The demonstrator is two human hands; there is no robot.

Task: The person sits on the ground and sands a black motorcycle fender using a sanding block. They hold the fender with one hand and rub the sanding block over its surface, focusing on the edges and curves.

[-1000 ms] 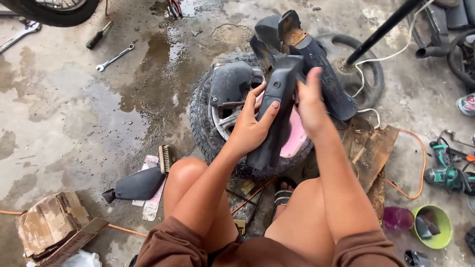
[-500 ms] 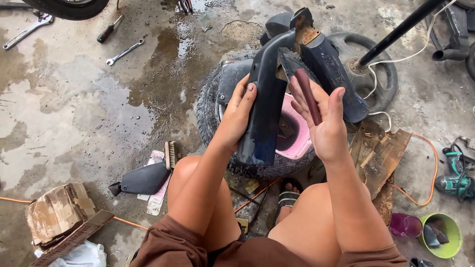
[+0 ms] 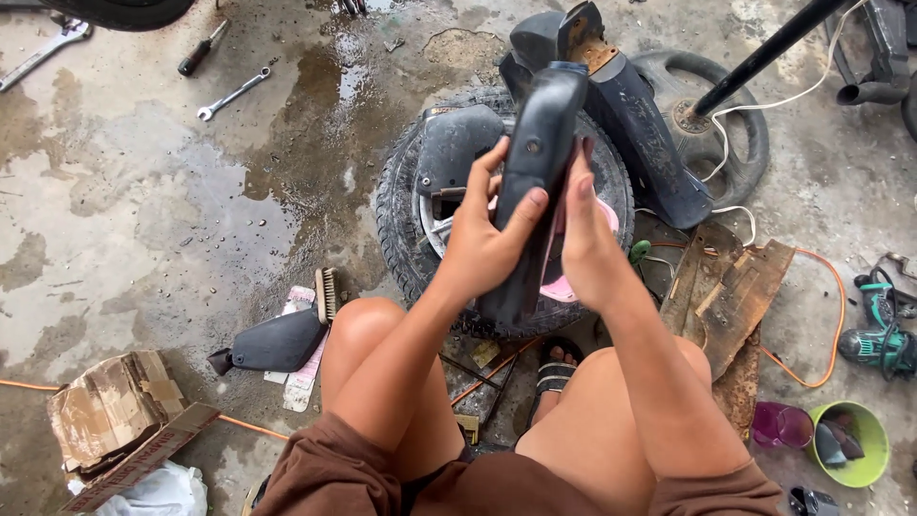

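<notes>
Gripping one dark plastic panel [image 3: 537, 182] upright over the tyre [image 3: 401, 205], left hand [image 3: 487, 239] now wraps its edge, thumb on front; half a second ago that palm lay flat against it. Right hand [image 3: 585, 239] has closed in from open, pressing the panel's far side, fingers probably curled behind, hidden. Counted: two wrenches [image 3: 229, 94], one brush [image 3: 327, 292], one green bowl [image 3: 864, 463], one cardboard box [image 3: 110, 411].

Long dark plastic panel [image 3: 535, 182] held upright between both hands above a tyre [image 3: 401, 229]
</notes>
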